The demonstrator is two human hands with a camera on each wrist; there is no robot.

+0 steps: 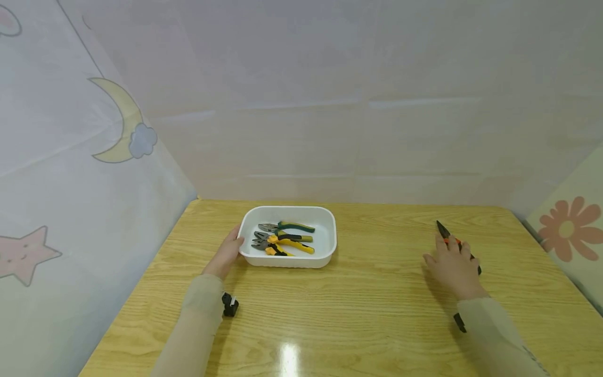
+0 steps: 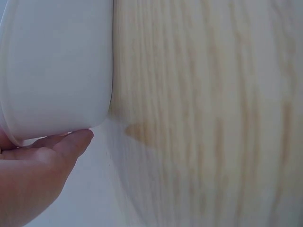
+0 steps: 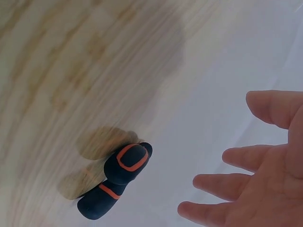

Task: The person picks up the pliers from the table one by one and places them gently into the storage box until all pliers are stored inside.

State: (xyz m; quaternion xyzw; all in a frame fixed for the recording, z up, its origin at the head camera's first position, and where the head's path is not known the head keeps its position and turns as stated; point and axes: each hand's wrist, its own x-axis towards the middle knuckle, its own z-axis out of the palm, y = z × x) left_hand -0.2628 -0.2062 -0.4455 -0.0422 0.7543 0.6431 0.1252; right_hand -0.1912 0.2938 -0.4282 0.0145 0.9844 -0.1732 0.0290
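Observation:
My left hand [image 1: 226, 255] grips the left end of a white plastic tray [image 1: 330, 235], thumb at its rim and fingers against the outer wall. In the left wrist view, the fingers [image 2: 71, 144] touch the tray's side. Inside the tray lie several pliers: a green-handled pair [image 1: 297, 226] at the back and yellow-and-black ones [image 1: 301, 245] nearer the front. Off to the right, my right hand [image 1: 452, 267] hovers with spread fingers above long-nosed pliers [image 1: 442, 229]. Their black handles with orange trim [image 3: 131, 163] show in the right wrist view, apart from the fingers.
The wooden table [image 1: 377, 303] carries the tray left of centre and the single pliers at the right. Pale cloth backdrops [image 1: 301, 136] stand along the back and both sides. Black wrist cameras [image 1: 230, 305] are strapped under both sleeves.

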